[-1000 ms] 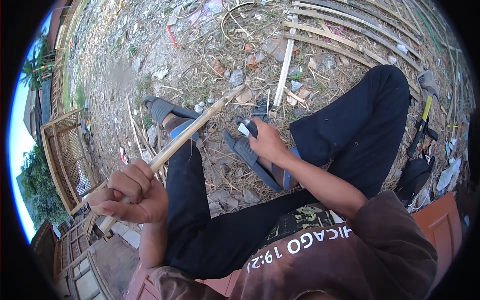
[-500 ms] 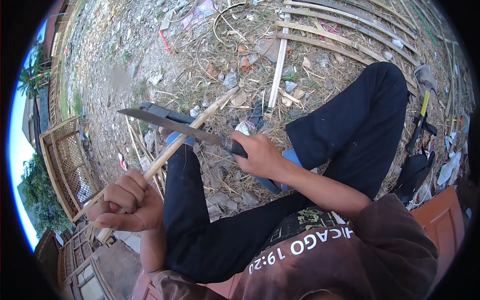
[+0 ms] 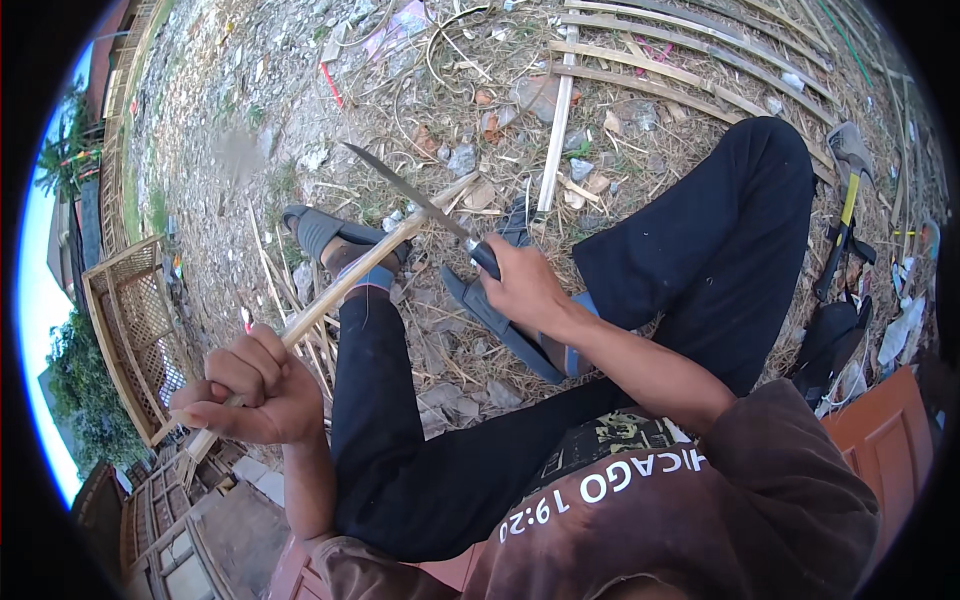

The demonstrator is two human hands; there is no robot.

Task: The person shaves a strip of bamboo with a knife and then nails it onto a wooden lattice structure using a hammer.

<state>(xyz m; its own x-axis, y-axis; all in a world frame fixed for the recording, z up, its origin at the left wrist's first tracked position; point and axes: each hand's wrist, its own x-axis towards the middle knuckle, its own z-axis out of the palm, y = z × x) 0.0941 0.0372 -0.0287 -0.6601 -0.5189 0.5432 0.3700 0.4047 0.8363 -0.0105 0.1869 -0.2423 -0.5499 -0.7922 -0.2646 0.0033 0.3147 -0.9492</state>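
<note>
My left hand [image 3: 250,385] is wrapped round the lower end of a long split bamboo strip [image 3: 340,288], which slants up and away to the right across my shin. In my right hand [image 3: 525,285] is the dark handle of a long knife [image 3: 395,182]. Its blade points up and to the left and crosses the strip close to the far end. Whether the edge is cutting into the bamboo or only resting on it, I cannot tell.
Bamboo slats [image 3: 690,48] lie in rows at the far right. A yellow-and-black-handled tool [image 3: 850,205] with a metal head lies right of my knee. A lattice panel [image 3: 135,345] stands at the left. My sandaled feet [image 3: 335,235] rest on stony, straw-littered ground.
The knife has moved up along the strip toward its far end, its blade now tilted more steeply. My right hand has shifted slightly up and right; my left hand keeps its hold.
</note>
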